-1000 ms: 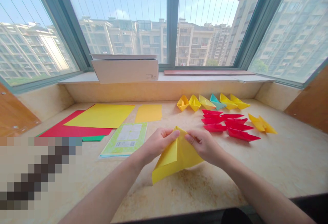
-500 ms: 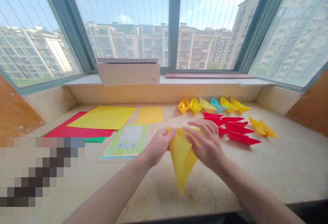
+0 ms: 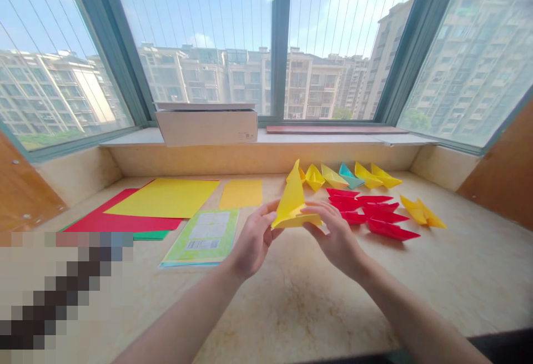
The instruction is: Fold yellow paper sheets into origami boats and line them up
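Your left hand point(image 3: 253, 237) and right hand point(image 3: 333, 236) are close together, pinching a folded yellow paper point(image 3: 293, 200) between them and holding it above the desk point(image 3: 291, 308). Your left fingers point(image 3: 270, 207) grip the paper's lower left side, and your right fingertips point(image 3: 308, 207) hold its lower right corner. Its long point stands up, tilted slightly to your left, and a flat flap runs across the bottom toward your right hand.

Just behind the folded yellow paper, a row of six paper boats point(image 3: 334, 176) runs off to the right, mostly yellow with one teal boat point(image 3: 351, 176). To its right, nearer you, lies a cluster of red paper boats point(image 3: 366, 208), and beyond those is a single yellow boat point(image 3: 422, 212). To its left are a green patterned paper packet point(image 3: 200, 238), an orange-yellow sheet point(image 3: 240, 195), and a large yellow sheet point(image 3: 162, 197) lying on a red sheet point(image 3: 104, 221). Well behind it, a cardboard box point(image 3: 207, 128) sits on the window sill point(image 3: 325, 138).
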Tool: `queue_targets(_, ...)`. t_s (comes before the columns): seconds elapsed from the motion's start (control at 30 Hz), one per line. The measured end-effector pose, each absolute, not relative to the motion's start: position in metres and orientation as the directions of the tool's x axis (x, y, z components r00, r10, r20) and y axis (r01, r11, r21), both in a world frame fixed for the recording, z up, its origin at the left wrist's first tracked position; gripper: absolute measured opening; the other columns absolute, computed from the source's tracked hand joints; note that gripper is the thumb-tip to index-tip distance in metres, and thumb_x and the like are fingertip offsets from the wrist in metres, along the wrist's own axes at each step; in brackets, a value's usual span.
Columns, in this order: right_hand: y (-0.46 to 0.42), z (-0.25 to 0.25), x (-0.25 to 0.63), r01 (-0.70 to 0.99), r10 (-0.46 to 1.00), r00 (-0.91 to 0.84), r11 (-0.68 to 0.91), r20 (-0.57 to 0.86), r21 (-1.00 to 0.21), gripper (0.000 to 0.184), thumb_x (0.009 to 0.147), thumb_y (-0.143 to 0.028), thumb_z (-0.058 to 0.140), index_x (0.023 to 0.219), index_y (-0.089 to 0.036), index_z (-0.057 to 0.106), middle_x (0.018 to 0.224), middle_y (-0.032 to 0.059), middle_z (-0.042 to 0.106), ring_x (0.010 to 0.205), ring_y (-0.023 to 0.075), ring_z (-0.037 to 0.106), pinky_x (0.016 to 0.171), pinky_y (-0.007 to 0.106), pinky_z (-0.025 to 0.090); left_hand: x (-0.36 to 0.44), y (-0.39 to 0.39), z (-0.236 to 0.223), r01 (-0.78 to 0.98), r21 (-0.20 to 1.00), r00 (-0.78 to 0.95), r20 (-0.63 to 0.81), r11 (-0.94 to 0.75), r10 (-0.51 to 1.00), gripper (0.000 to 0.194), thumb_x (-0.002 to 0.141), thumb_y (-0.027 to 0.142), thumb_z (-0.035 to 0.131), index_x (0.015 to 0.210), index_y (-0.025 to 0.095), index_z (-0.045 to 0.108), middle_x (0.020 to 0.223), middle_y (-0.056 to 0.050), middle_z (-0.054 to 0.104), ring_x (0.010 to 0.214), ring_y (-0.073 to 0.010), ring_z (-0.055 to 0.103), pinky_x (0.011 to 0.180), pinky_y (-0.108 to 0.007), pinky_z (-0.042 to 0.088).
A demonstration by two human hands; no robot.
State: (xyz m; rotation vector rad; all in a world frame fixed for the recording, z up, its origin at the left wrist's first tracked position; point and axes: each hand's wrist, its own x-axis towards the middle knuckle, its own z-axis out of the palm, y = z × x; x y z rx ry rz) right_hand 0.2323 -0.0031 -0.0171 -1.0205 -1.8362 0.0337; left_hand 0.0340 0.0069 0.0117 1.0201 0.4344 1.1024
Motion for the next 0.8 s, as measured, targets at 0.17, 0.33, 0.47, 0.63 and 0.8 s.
queue_targets(0.17, -0.007, -0.007, 0.249, 0.560, 0.663, -0.348, 0.714, 0.662, -0.420, 0.021, 0.095, -0.016, 0.054, 0.108, -0.027, 0.066, 0.126, 0.0089, 0.064, 0.124, 0.0250, 0.056, 0.099, 0.046, 0.049, 0.026, 0.016, 0.006, -0.285, 0.954, 0.445, 0.040, 0.098, 0.895, 0.043, 0.084, 0.034, 0.070, 0.122, 0.016, 0.061, 0.118, -0.012, 0.070, 0.102, -0.0234, 0.068, 0.083, -0.030, 0.052)
queue_targets(0.33, -0.007, -0.005, 0.251, 0.538, 0.595, -0.478, 0.780, 0.647, -0.320, 0.026, 0.094, -0.007, 0.051, 0.103, -0.026, 0.066, 0.108, 0.0045, 0.073, 0.108, 0.0218, 0.064, 0.100, 0.047, 0.044, 0.030, 0.021, -0.009, -0.267, 0.946, 0.522, -0.020, 0.185, 0.853, 0.041, 0.086, 0.039, 0.067, 0.119, 0.015, 0.064, 0.111, -0.013, 0.073, 0.101, -0.0260, 0.068, 0.082, -0.034, 0.053)
queue_targets(0.47, -0.006, -0.005, 0.250, 0.564, 0.596, -0.419, 0.762, 0.685, -0.319, 0.010, 0.089, -0.018, 0.066, 0.098, -0.024, 0.066, 0.095, 0.0042, 0.074, 0.090, 0.0216, 0.066, 0.083, 0.039, 0.049, 0.036, 0.018, -0.014, -0.352, 0.914, 0.513, 0.007, 0.203, 0.858, 0.038, 0.083, 0.033, 0.072, 0.115, 0.014, 0.067, 0.113, -0.013, 0.072, 0.108, -0.0273, 0.065, 0.091, -0.038, 0.051)
queue_targets(0.63, -0.009, -0.003, 0.246, 0.624, 0.621, -0.265, 0.693, 0.737, -0.360, 0.008, 0.089, -0.028, 0.068, 0.086, -0.022, 0.063, 0.084, 0.0047, 0.072, 0.078, 0.0216, 0.065, 0.073, 0.035, 0.049, 0.039, 0.009, -0.013, -0.353, 0.896, 0.629, 0.014, 0.270, 0.777, 0.040, 0.082, 0.030, 0.074, 0.119, 0.014, 0.067, 0.122, -0.015, 0.069, 0.111, -0.0271, 0.064, 0.099, -0.040, 0.048)
queue_targets(0.8, -0.016, 0.000, 0.239, 0.643, 0.699, -0.224, 0.630, 0.679, -0.436, 0.007, 0.087, -0.026, 0.066, 0.083, -0.022, 0.062, 0.083, 0.0038, 0.071, 0.075, 0.0206, 0.065, 0.070, 0.034, 0.049, 0.038, 0.007, -0.013, -0.305, 0.919, 0.698, 0.037, 0.250, 0.715, 0.037, 0.083, 0.035, 0.073, 0.116, 0.018, 0.070, 0.121, -0.013, 0.069, 0.112, -0.0263, 0.064, 0.103, -0.041, 0.044)
